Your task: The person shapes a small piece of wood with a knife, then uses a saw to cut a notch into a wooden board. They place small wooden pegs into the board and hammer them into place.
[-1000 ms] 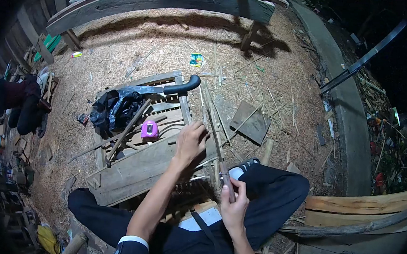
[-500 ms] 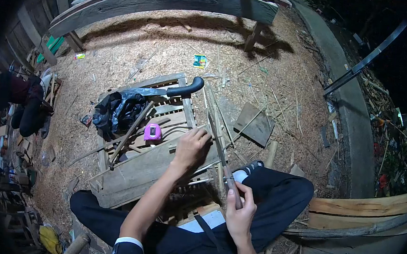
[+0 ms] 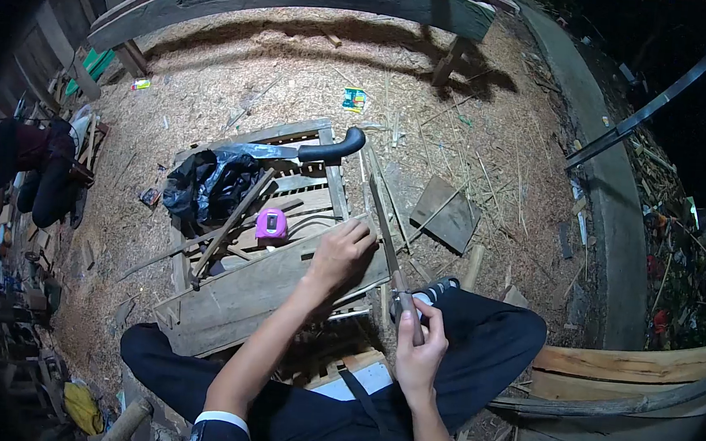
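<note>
Before the person (image 3: pixel 320 425), the knife (image 3: pixel 393 261), its handle (image 3: pixel 407 303) enclosed by the right grip (image 3: pixel 421 350), extends lengthwise forward and slightly leftward, blade (image 3: pixel 383 219) beside the left grip (image 3: pixel 341 251), whose curled fingers (image 3: pixel 360 233) conceal whether anything is held.

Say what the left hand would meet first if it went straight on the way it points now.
Most likely the long-bladed tool held in the right hand: its blade crosses just ahead of the left hand, though depth between them is unclear.
</note>
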Available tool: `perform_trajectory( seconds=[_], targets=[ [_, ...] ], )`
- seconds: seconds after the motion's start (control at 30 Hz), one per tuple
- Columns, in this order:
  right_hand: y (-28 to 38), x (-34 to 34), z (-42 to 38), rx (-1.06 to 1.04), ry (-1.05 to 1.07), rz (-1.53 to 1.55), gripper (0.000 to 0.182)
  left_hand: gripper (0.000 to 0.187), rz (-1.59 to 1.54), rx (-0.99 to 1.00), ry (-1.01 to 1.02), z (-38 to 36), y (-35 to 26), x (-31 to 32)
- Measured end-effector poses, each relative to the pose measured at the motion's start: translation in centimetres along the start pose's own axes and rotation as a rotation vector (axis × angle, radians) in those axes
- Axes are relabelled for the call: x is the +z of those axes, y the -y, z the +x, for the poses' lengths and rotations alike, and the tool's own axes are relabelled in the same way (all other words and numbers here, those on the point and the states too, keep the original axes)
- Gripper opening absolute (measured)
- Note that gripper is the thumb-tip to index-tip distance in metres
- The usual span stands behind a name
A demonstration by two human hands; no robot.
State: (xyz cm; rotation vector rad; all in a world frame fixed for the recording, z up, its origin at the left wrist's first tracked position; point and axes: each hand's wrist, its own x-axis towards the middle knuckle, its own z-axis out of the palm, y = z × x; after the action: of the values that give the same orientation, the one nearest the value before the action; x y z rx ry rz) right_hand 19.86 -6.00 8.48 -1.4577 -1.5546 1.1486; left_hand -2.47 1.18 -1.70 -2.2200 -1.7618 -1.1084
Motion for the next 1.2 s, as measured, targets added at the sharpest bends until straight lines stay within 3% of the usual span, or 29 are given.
perform_trajectory(
  seconds=[0.3, 0.37, 0.87, 1.0, 1.2],
  targets=[
    [-0.5, -0.3, 0.2, -0.005, 0.024, -0.042, 0.029, 0.015, -0.137, -0.073, 0.017, 0.3, -0.3, 0.0],
    [-0.6, 0.1, 0.2, -0.086, -0.009, -0.075, 0.029, 0.015, -0.137, -0.068, 0.013, 0.2, -0.1, 0.4],
    [0.5, -2.3, -2.2, 0.045, 0.005, -0.049, 0.029, 0.014, -0.181, -0.09, 0.022, 0.3, 0.0, 0.2],
    [1.7, -2.1, -1.8, -0.066, -0.001, -0.154, 0.026, 0.016, -0.18, -0.112, 0.017, 0.4, -0.2, 0.0],
    [2.9, -3.3, -2.3, -0.013, 0.007, -0.104, 0.026, 0.018, -0.218, -0.148, 0.027, 0.4, -0.3, -0.3]
  ],
)
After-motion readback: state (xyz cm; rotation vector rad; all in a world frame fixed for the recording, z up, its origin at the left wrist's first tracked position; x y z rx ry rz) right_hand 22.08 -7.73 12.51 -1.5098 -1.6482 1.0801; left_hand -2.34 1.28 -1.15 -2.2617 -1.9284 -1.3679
